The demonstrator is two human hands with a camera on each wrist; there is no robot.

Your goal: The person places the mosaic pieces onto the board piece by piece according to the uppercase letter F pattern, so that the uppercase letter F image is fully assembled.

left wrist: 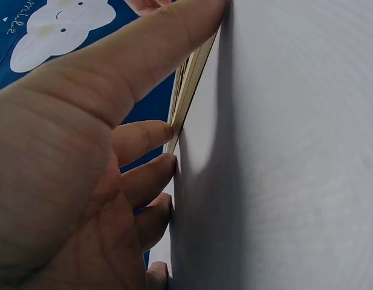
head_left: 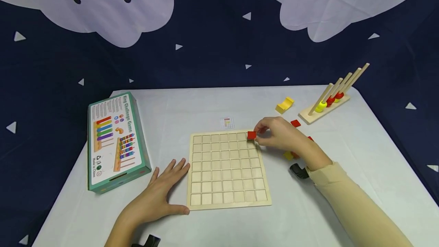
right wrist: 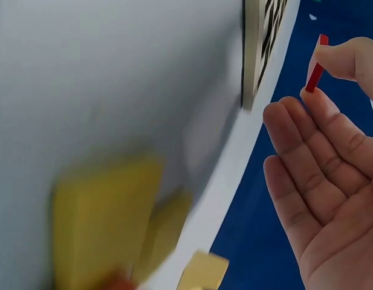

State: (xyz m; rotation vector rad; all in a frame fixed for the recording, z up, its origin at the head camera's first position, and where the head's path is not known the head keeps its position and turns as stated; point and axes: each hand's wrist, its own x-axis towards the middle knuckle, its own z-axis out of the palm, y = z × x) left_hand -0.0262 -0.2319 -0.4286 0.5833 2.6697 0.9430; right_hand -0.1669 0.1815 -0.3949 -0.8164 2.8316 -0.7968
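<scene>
A square wooden grid board (head_left: 195,199) lies flat in the middle of the table, its cells bare. My left hand (head_left: 154,197) rests with spread fingers against the board's left edge; the left wrist view shows the fingertips (left wrist: 168,166) at that edge. Between thumb and forefinger my right hand (head_left: 282,136) pinches a small red square tile (head_left: 251,135) at the board's top right corner. In the right wrist view the red tile (right wrist: 316,67) is up on edge, the other fingers loosely extended. A printed pattern card (head_left: 227,122) lies beyond the board.
Near the right forearm lie a red tile (head_left: 295,123) and a yellow tile (head_left: 288,156), with others partly hidden. Behind them are a yellow curved block (head_left: 285,105) and a peg stand (head_left: 306,117) with red and yellow rings. A green-edged game box (head_left: 144,155) lies at left.
</scene>
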